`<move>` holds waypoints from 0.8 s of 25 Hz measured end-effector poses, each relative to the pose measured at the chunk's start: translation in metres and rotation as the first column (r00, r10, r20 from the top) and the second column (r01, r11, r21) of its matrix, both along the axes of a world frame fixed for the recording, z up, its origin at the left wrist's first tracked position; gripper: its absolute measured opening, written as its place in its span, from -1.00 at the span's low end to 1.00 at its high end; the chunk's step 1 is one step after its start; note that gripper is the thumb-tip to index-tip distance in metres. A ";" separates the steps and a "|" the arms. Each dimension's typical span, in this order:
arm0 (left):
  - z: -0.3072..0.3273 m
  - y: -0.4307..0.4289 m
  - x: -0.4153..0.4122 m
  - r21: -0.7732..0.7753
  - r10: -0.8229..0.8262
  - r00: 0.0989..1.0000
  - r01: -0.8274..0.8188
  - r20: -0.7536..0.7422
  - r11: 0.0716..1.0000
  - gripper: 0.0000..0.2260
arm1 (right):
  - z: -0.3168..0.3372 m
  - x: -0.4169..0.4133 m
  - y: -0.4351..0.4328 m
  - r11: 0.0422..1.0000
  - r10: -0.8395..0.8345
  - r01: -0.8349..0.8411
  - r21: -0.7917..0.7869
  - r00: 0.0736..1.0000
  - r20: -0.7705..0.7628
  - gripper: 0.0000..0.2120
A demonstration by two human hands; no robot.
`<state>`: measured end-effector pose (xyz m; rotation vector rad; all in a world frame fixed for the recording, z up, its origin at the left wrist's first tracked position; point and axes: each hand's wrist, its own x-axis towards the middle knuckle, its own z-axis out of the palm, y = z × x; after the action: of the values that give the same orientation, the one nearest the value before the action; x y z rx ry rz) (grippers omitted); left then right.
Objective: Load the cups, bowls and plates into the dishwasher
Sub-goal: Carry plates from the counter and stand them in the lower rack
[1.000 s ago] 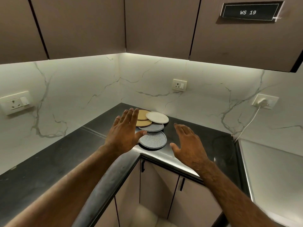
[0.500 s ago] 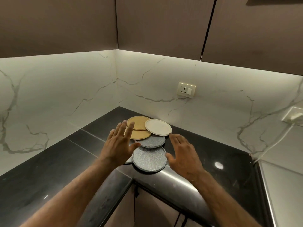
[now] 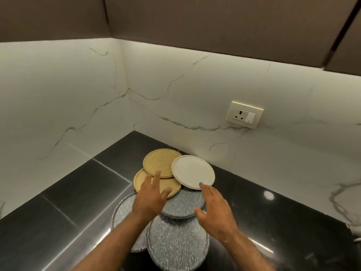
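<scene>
Both hands are spread open and hold nothing: this looks like the reach before the first pickup. The left hand hovers over the lower yellow plate; the right hand is just short of the white plate. Overlapping grey plates lie under both wrists on the worktop. Next, the grip likely must close on one plate's rim and lift it clear. No dishwasher shows.

No text, label or number can be read anywhere here. The wall socket seems blank, though the view is soft.
</scene>
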<state>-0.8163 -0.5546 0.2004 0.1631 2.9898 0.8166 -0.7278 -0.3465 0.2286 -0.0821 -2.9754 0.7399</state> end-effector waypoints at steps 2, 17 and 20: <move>-0.011 0.011 -0.042 0.116 0.159 0.985 -0.166 0.069 0.979 -0.31 | -0.011 -0.039 -0.001 0.999 -0.032 0.034 -0.035 0.997 0.069 -0.22; -0.067 0.035 -0.196 0.047 0.460 0.835 -0.495 0.304 0.868 -0.39 | -0.090 -0.186 0.049 0.572 -0.651 0.788 -0.228 0.605 0.459 -0.30; -0.061 0.031 -0.210 0.125 0.546 0.738 -0.632 0.395 0.764 -0.36 | -0.099 -0.195 0.055 0.430 -0.689 0.840 -0.332 0.542 0.480 -0.26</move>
<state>-1.0258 -0.5236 0.1392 -0.8948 2.5851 1.1287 -0.9227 -0.2919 0.1295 -1.6007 -2.3091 1.4005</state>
